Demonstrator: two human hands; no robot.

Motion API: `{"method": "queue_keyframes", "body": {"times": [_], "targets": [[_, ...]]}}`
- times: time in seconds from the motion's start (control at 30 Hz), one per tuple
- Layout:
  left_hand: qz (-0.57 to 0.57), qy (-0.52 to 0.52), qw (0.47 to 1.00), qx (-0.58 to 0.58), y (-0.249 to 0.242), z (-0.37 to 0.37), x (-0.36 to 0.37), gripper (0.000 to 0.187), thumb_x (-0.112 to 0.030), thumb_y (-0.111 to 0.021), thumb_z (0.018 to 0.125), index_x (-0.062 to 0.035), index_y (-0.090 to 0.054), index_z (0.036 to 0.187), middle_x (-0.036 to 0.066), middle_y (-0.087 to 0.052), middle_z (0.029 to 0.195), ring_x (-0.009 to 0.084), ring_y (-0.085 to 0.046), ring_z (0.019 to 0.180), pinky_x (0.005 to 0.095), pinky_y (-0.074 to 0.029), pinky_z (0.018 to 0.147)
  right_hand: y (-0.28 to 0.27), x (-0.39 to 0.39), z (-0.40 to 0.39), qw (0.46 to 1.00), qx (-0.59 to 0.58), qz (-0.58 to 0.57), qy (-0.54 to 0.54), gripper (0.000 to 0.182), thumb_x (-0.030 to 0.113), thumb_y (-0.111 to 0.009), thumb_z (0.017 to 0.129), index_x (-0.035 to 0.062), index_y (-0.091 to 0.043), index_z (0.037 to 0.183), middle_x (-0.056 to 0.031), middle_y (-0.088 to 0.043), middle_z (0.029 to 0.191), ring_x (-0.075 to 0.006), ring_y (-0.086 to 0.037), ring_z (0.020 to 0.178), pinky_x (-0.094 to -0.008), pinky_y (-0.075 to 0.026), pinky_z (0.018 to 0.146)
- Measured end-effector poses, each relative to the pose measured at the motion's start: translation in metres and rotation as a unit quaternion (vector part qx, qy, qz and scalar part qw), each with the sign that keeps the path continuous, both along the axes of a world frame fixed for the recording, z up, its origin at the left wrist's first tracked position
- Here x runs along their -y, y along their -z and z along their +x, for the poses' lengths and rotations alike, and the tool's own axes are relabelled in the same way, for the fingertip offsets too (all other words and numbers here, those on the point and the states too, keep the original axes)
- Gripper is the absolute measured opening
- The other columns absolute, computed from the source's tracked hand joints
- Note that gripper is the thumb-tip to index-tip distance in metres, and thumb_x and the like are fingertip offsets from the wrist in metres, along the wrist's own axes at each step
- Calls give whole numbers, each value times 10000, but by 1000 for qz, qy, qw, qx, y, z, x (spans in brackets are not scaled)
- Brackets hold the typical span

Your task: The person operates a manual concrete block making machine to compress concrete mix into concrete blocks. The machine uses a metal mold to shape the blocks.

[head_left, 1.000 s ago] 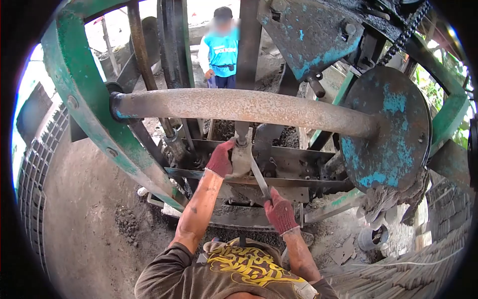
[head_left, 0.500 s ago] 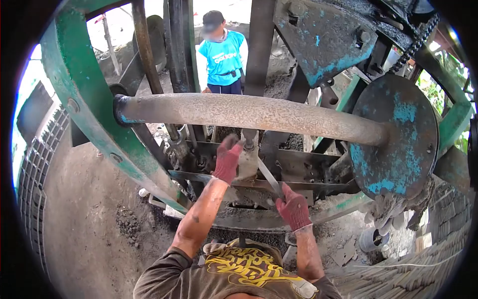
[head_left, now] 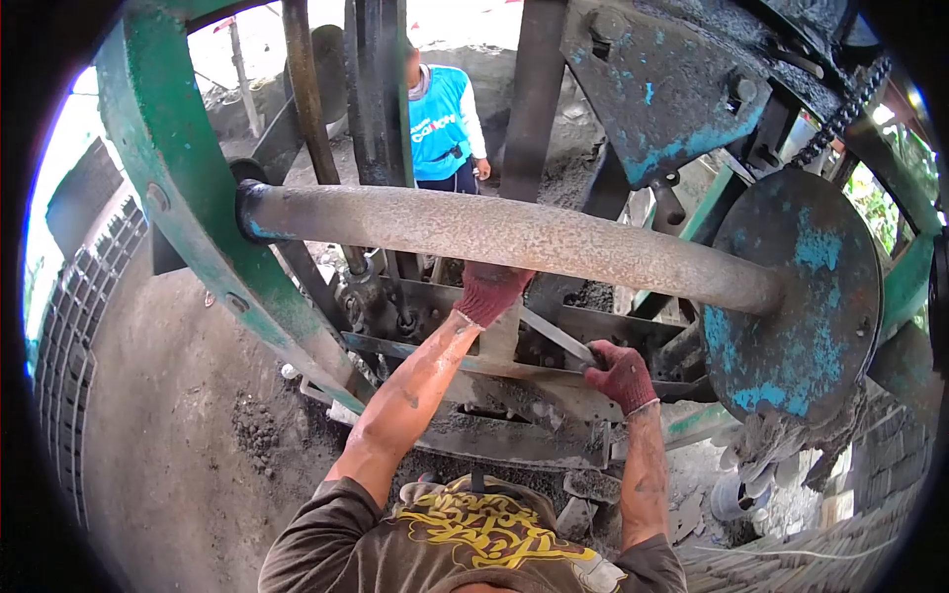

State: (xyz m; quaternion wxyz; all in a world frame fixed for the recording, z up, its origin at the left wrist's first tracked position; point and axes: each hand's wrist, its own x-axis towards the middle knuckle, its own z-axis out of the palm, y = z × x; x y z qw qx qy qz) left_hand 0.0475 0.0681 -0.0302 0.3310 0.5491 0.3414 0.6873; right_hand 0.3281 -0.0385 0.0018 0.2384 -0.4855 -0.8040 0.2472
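Observation:
My right hand (head_left: 625, 377), in a dark red knit glove, is closed round the near end of a flat metal bar (head_left: 556, 336). The bar slants up and left into the machine frame, towards a pale upright block (head_left: 501, 341). My left hand (head_left: 491, 289), gloved alike, is at the top of that block, just under the thick curved pipe (head_left: 514, 225). The pipe hides its fingertips, so its grip does not show. Below both hands runs a dirty steel crosspiece (head_left: 534, 374).
A green curved frame (head_left: 183, 208) rises at the left, and a round plate with blue paint (head_left: 796, 296) stands at the right. A chain (head_left: 840, 119) hangs above it. Beyond the machine stands a person in a blue vest (head_left: 440, 124). A bucket (head_left: 732, 499) sits lower right.
My left hand has moved from open beside the block to its top, partly behind the pipe. The right hand and metal bar have shifted slightly up and right. My view has shifted.

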Motion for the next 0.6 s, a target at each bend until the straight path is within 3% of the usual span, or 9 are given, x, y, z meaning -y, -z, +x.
{"method": "queue_keyframes", "body": {"times": [0.03,0.07,0.27,0.33,0.37,0.4,0.47,0.53,0.6], "targets": [[-44,274,893,356,-16,-2,9,572,-489,-528,864,-101,-510,1284,124,-533,1309,332,-499,1206,535,-417,991,-3,7,-4,1000,-7,7,7,385,190,-710,717,87,-635,1080,-182,-683,928,-326,-679,854,-378,-532,732],[-77,488,592,637,-26,-2,20,558,-478,-514,877,-95,-508,1283,127,-534,1305,336,-502,1200,543,-417,990,-4,19,-9,1000,-14,11,16,380,191,-716,718,87,-635,1074,-184,-680,920,-325,-679,856,-387,-531,736],[-81,478,608,629,-42,-1,19,532,-481,-465,905,-66,-524,1233,139,-561,1262,339,-526,1169,547,-463,919,19,86,-51,991,-7,37,126,409,168,-725,732,60,-628,1114,-198,-678,920,-340,-672,884,-388,-530,749],[-64,410,711,568,-46,5,24,444,-340,-587,874,-50,-541,1207,135,-594,1213,295,-571,1115,492,-501,880,30,86,-47,989,-28,19,147,427,164,-722,735,51,-628,1135,-199,-681,931,-326,-679,891,-377,-531,754],[-47,206,933,290,-48,5,21,409,-219,-638,832,-40,-551,1189,127,-612,1179,264,-591,1080,451,-515,867,27,70,-35,990,-74,2,117,439,160,-719,736,47,-629,1150,-190,-686,954,-291,-684,899,-364,-531,767],[-17,-33,999,-37,-50,5,19,408,-98,-689,790,-29,-560,1171,119,-630,1144,232,-611,1045,410,-529,853,21,54,-24,989,-120,-13,85,451,156,-716,738,43,-629,1165,-181,-691,977,-257,-689,908,-352,-530,780],[-24,-41,999,-18,-51,7,24,464,77,-706,700,-13,-576,1137,103,-650,1091,175,-628,989,323,-537,814,4,21,-5,994,-93,-16,60,445,153,-712,739,41,-633,1162,-176,-692,999,-232,-690,909,-341,-529,788],[-1,85,994,75,-55,6,28,392,-346,-492,941,-33,-525,1174,130,-584,1148,243,-564,1043,399,-511,772,-10,14,-3,997,-65,-17,29,439,150,-709,740,39,-637,1158,-170,-692,1020,-206,-691,910,-330,-528,796],[-3,123,984,128,-63,5,38,409,-188,-617,836,-26,-521,1199,121,-600,1157,222,-576,1063,386,-512,828,-23,15,-4,1000,-2,-20,20,438,140,-710,735,37,-637,1155,-166,-694,1015,-201,-690,918,-322,-525,808]]}}
